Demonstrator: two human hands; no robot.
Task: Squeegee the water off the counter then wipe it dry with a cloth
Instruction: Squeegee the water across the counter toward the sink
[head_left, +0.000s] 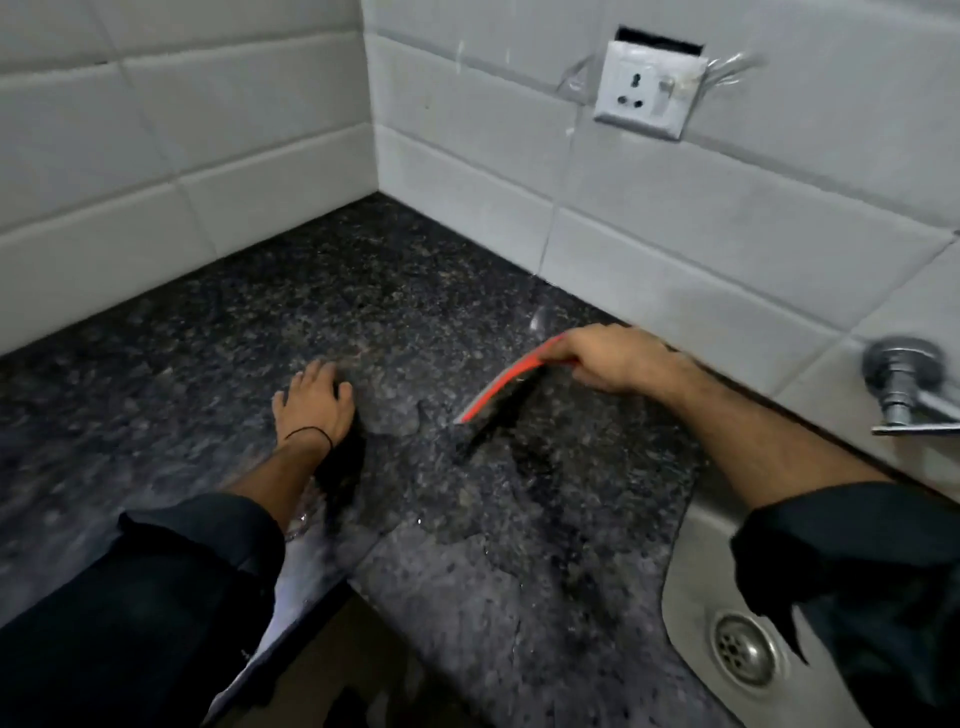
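Note:
My right hand (613, 364) grips the top of a red squeegee (501, 387) whose dark blade rests on the black speckled granite counter (311, 312), close to the back wall. A sheet of water (498, 499) lies on the counter below and around the blade, reaching toward the sink. My left hand (311, 402) lies flat on the counter to the left of the squeegee, fingers apart, holding nothing. No cloth is in view.
A steel sink (696, 582) with a drain (745, 649) sits at the lower right. A chrome tap (904, 384) juts from the tiled wall (675, 218) at the right edge. A wall socket (649, 88) hangs above the counter. The counter's front edge (322, 582) runs at lower left.

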